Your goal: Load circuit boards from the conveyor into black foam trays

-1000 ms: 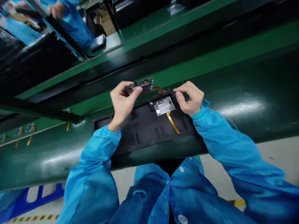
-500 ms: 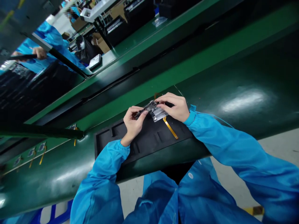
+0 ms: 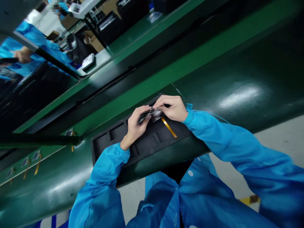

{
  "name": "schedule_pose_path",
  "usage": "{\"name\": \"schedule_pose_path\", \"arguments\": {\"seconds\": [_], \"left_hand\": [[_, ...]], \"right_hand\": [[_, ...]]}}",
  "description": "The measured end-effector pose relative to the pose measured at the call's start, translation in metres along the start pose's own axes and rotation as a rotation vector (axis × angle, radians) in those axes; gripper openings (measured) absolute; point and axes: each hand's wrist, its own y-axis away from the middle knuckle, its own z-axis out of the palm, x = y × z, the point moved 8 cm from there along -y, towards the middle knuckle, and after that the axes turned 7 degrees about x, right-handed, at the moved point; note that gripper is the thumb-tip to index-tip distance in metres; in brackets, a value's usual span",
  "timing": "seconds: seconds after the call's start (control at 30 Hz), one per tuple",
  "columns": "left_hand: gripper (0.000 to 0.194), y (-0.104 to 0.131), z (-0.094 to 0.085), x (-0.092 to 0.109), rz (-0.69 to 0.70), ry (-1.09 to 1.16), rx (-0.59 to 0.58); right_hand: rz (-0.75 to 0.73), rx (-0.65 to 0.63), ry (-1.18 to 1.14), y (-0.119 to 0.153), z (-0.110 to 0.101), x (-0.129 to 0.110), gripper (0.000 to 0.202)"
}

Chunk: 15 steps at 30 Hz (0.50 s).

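Observation:
Between my hands, above a black tray (image 3: 152, 148), is a small silvery circuit board (image 3: 156, 115) with an orange ribbon cable (image 3: 169, 128) hanging from its lower side. My left hand (image 3: 137, 122) is closed, thumb and fingers pinching a thin dark part at the board's left end. From the right, my right hand (image 3: 174, 107) grips the board's upper edge with its fingertips. The fingers cover much of the board, so its small details are hidden. The ribbon's free end hangs over the tray.
More small boards with orange ribbons (image 3: 36, 155) lie in a row along the green bench (image 3: 68, 186) at the left. A dark green post (image 3: 47, 141) juts in nearby. Across a raised ledge, a person in a blue coat (image 3: 47, 47) handles a dark object.
My left hand has come closer to my right hand, and the board is now more covered by fingers. The whole scene has shifted slightly left as the camera moved.

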Motion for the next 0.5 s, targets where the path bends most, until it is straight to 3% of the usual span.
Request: {"name": "schedule_pose_path", "arguments": {"seconds": [0.07, 0.17, 0.3, 0.43, 0.5], "left_hand": [[0.023, 0.002, 0.002, 0.002, -0.008, 0.037, -0.02], [0.019, 0.004, -0.002, -0.005, -0.101, 0.073, 0.069], [0.031, 0.01, -0.003, -0.034, -0.48, 0.267, 0.154], [0.031, 0.025, 0.022, -0.048, -0.955, 0.633, -0.048], [0.025, 0.032, 0.03, -0.044, -1.085, 0.726, -0.134]], "right_hand": [[0.024, -0.036, -0.021, 0.0, 0.003, 0.003, 0.019], [0.087, -0.083, -0.057, -0.001, 0.008, 0.014, 0.029], [0.163, -0.074, -0.096, -0.002, 0.009, 0.023, 0.046], [0.197, -0.019, -0.123, -0.004, 0.002, 0.025, 0.053], [0.211, -0.004, -0.12, -0.005, -0.001, 0.026, 0.054]]}}
